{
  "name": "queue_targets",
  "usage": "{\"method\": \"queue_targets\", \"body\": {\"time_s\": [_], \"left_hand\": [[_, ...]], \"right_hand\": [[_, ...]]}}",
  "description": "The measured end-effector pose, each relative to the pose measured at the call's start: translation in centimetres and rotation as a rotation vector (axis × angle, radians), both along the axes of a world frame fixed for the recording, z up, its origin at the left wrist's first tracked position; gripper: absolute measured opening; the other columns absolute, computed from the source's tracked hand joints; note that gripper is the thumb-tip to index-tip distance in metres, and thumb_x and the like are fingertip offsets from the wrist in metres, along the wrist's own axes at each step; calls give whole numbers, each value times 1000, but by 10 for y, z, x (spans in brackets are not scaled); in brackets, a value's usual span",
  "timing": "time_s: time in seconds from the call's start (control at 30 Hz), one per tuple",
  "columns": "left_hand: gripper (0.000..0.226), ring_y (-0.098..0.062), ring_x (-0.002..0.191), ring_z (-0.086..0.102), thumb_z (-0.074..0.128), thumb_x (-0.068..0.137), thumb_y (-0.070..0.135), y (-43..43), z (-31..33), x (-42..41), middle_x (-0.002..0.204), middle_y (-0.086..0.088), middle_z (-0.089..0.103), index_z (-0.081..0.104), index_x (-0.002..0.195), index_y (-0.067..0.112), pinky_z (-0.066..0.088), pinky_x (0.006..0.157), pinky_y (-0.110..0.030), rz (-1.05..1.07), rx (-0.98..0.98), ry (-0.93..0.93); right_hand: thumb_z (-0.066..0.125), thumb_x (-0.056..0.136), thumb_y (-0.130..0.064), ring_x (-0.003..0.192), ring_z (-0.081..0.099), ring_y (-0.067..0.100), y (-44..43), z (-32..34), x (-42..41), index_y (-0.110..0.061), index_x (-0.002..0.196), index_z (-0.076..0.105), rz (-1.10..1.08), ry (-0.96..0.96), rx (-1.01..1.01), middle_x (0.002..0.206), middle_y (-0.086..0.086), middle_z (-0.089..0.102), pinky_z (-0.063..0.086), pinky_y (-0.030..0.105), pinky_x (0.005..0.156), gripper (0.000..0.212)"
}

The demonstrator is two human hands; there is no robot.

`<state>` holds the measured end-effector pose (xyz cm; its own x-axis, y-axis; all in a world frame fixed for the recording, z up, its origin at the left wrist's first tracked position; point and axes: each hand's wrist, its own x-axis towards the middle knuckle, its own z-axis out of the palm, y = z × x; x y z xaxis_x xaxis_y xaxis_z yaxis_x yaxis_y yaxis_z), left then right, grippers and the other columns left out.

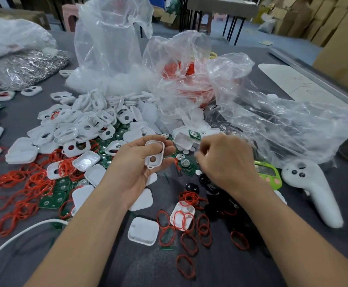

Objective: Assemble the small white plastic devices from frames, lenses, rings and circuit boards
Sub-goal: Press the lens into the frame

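White frame (154, 154) sat in the left hand (136, 168), pinched by its edges btwn thumb and curled fingers and held over the middle of the surface (127, 266). Its small round hole was at the near end, and the big opening looked unfilled. Right hand (229, 162) was just right of it w/ fingers curled inward, but blurred, so couldn't tell whether it had a part in them or nothing. Prob. the step was bringing a small part to the frame. Risks: the grip was on the edges only, so a hard push from the right hand could twist the frame or pop it out. A tiny part could also drop into the clutter below, i.e. circuit boards (187, 163), red rings (24, 183) and black round pieces (192, 187), and be slow to find. Loose plastic bag (272, 121) lay just beyond the right hand and could snag a finger. Pile of frames (82, 125) lay far left, and a white controller (313, 189) at right, well apart.
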<state>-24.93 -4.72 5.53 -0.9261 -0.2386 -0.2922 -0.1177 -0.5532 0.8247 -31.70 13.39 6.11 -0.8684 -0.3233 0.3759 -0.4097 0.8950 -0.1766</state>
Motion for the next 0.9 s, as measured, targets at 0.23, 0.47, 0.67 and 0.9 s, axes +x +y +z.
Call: {"method": "queue_targets", "body": {"time_s": [0.23,0.47,0.67,0.9], "left_hand": [[22,-18,78,78,53,96,-10,3,1,0,86,-13,78,70,89,3,60,57,-26,2,3,-11],[22,-18,77,78,54,96,-9,4,2,2,86,-12,78,70,89,3,60,58,-26,1,-5,-19],[22,-18,76,77,54,96,-9,4,2,2,86,-13,78,71,88,3,60,58,-27,-6,-2,-20],[20,-19,76,77,55,95,-10,4,-1,0,88,-14,78,70,91,2,61,59,-27,-13,-8,-20]], "right_hand": [[70,90,-25,87,71,28,-5,9,5,-24,89,76,11,-151,216,89,1,75,47,32,72,6],[73,90,-22,95,69,32,-15,12,2,-19,68,28,-65,-203,324,97,7,71,39,33,69,50],[72,88,-25,94,69,33,-7,20,3,-20,85,52,-46,-228,344,79,5,54,39,34,68,21],[73,87,-24,79,64,28,-1,23,-4,-23,93,69,31,-191,383,77,0,59,41,30,67,7]]}}
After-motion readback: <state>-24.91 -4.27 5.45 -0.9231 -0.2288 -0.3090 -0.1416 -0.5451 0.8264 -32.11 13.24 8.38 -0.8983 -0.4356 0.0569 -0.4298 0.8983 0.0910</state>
